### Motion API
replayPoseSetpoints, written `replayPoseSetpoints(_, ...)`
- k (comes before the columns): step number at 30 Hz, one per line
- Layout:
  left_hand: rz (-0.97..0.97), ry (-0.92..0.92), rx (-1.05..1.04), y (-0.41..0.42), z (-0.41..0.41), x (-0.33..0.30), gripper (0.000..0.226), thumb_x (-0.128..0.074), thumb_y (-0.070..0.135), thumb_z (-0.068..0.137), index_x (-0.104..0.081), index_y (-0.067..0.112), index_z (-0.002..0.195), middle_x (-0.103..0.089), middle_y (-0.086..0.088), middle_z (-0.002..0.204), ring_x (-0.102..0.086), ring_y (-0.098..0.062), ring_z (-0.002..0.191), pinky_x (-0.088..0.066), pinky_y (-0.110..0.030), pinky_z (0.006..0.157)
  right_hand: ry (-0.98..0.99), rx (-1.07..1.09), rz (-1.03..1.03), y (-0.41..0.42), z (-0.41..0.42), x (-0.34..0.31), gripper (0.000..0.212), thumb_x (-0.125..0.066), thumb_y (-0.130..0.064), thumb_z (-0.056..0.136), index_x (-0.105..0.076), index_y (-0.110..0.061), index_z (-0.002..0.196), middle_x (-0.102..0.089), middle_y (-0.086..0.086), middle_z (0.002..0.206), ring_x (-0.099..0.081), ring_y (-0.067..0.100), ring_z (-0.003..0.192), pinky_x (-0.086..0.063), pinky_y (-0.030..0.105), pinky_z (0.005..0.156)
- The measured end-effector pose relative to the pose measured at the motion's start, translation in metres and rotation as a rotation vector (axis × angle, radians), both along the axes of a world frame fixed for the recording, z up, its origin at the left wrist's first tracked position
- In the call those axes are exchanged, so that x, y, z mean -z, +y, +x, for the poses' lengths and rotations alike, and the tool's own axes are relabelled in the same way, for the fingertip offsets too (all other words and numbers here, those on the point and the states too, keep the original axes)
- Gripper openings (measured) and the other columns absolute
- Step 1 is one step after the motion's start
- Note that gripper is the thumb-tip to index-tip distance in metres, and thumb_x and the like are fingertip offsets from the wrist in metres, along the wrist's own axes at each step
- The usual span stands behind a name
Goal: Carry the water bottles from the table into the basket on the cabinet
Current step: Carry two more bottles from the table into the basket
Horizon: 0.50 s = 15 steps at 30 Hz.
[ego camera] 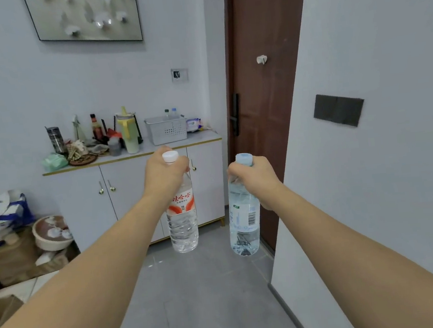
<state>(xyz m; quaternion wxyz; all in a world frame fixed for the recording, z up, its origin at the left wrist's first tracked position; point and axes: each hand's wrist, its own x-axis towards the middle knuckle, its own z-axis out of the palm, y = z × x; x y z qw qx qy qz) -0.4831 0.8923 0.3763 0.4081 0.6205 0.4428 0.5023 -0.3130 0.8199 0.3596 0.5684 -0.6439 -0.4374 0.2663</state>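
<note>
Left hand [164,173] grips our red-labelled bottle [182,220] by the neck; right hand [254,178] grips the blue-capped bottle [244,222]; basket [166,131] on cabinet [131,178] ahead.

The left bottle [182,220] is clear with a red-and-white label and white cap; the right bottle [243,222] has a pale blue label and cap. The basket [167,131] is white, the door [268,83] brown.

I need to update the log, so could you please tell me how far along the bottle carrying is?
Done: two bottle tops already show above the rim of the white basket on the cabinet. In hand: the left hand grips a red-labelled bottle by its neck, and the right hand a blue-labelled bottle, both short of the cabinet. Left: putting these two in the basket. The table is out of view.
</note>
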Motion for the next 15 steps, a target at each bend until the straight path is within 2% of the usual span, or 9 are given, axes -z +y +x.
replayPoseSetpoints(7,0.024,0.009,0.007,0.097,0.036,-0.024,0.011,-0.063,0.011,0.079,-0.056,0.018,0.082,-0.070,-0.021,0.092,-0.060,-0.024,0.070,-0.053,-0.035,0.067,0.023,-0.016,0.033,0.106,0.038,-0.013,0.015,-0.064,-0.014,0.073,-0.054,-0.013,0.062,-0.052,0.003,0.063,-0.051,0.018,0.062,-0.042,0.031,0.059)
replayPoseSetpoints(9,0.019,0.007,0.004,0.123,0.040,-0.028,0.011,-0.063,0.012,0.080,-0.058,0.017,0.089,-0.071,-0.016,0.088,-0.062,-0.024,0.072,-0.054,-0.035,0.068,0.018,-0.018,0.029,0.135,0.043,-0.016,0.013,-0.065,-0.014,0.073,-0.055,-0.013,0.064,-0.052,0.004,0.065,-0.051,0.018,0.062,-0.042,0.031,0.059)
replayPoseSetpoints(12,-0.002,-0.001,-0.006,0.167,0.044,-0.030,0.016,-0.062,0.011,0.081,-0.059,0.013,0.097,-0.070,-0.004,0.076,-0.062,-0.021,0.068,-0.051,-0.029,0.063,0.039,-0.029,0.018,0.181,0.049,-0.018,0.008,-0.066,-0.013,0.075,-0.059,-0.010,0.071,-0.053,0.007,0.068,-0.052,0.019,0.064,-0.042,0.030,0.058)
replayPoseSetpoints(15,-0.004,0.010,-0.008,0.210,0.046,-0.029,0.013,-0.063,0.008,0.081,-0.058,0.013,0.092,-0.063,0.001,0.071,-0.058,-0.018,0.065,-0.049,-0.026,0.060,0.038,-0.040,0.019,0.231,0.053,-0.019,0.007,-0.066,-0.014,0.073,-0.059,-0.011,0.072,-0.051,0.007,0.069,-0.050,0.019,0.065,-0.040,0.030,0.058)
